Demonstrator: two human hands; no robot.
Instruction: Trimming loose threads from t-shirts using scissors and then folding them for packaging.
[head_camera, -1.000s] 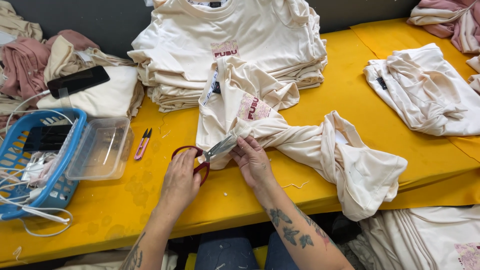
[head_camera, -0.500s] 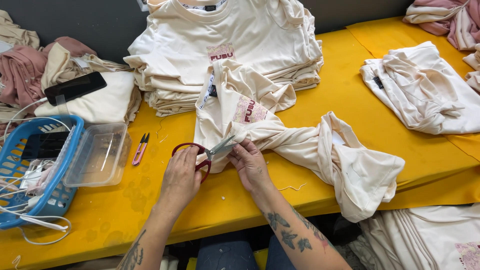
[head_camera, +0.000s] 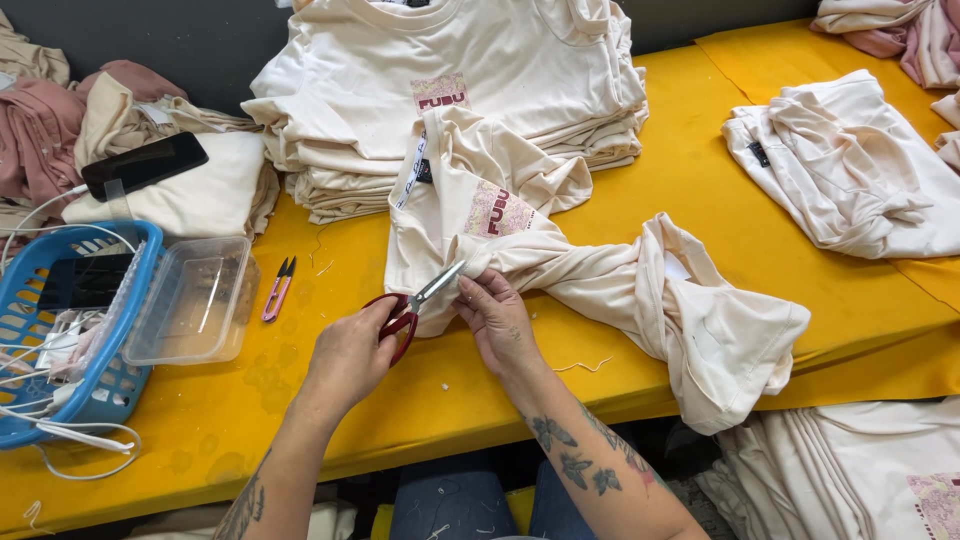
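Fingers (head_camera: 478, 292) of the right hand (head_camera: 500, 322) pinch a fold of the cream T-shirt (head_camera: 560, 255), while the left hand (head_camera: 352, 352) grips the red-handled scissors (head_camera: 415, 305), whose blades stand narrowly parted with their tips at that pinched edge. Largest of all, the yellow worktop (head_camera: 700, 190) carries the shirt twisted across its near middle, one end hanging off the near edge to the right. Beyond it, far and central, stands a stack of folded cream shirts (head_camera: 450, 90); another loose cream shirt (head_camera: 850, 170) lies at the right. A blue basket (head_camera: 130, 330) and clear plastic tub (head_camera: 195, 300) sit at the left, small pink snips (head_camera: 277, 290) just right of the tub. To trim cleanly, I judge the fabric should be held taut and only the stray thread fed between the blades, clear of the seam. Against half a second ago, hands and scissors keep nearly the same place; the view has only shifted slightly.
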